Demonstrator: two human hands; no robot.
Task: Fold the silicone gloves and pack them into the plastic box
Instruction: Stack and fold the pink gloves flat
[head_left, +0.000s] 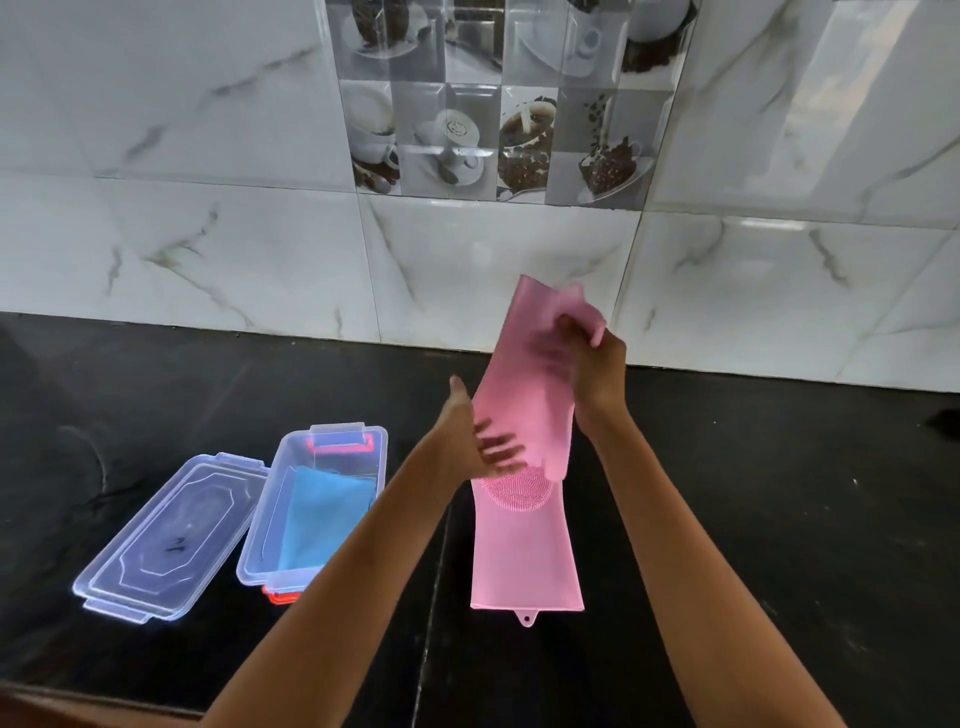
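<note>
The pink silicone glove (527, 551) lies cuff-near on the black countertop (779, 519), its far end lifted, right hand (597, 374) pinching it. The left hand (478, 441) presses its middle, fingers spread. Left: the clear plastic box (332, 452) holding a blue glove (322, 519), lid (166, 540) beside. Bare counter right; marble-tiled wall (208, 234) beyond.

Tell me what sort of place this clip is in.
Probably a home kitchen: a dark stone counter meets a marble-look tiled wall, with decorative coffee tiles set into it. A plastic box and silicone glove fit that.
</note>
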